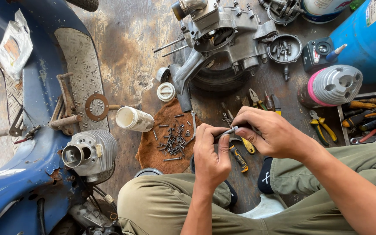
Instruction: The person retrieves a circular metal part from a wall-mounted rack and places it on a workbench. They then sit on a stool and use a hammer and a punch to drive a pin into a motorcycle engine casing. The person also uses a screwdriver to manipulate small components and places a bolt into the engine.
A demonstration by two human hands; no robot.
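Seated on a workshop floor, a person's left hand [211,152] and right hand [270,132] both pinch a small metal rod [228,131] above the knees, near screws [173,140] gathered on a brown rag [153,148] within reach.

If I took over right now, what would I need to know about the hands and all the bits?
Left hand: pinches one end of a small metal part.
Right hand: grips its other end, above the knees.
Loose screws lie on the brown cloth by the white jar. Engine case sits on a tyre ahead; finned cylinder rests on the blue scooter.
Done: engine is apart.
Left: nothing reassembled yet, apparently.
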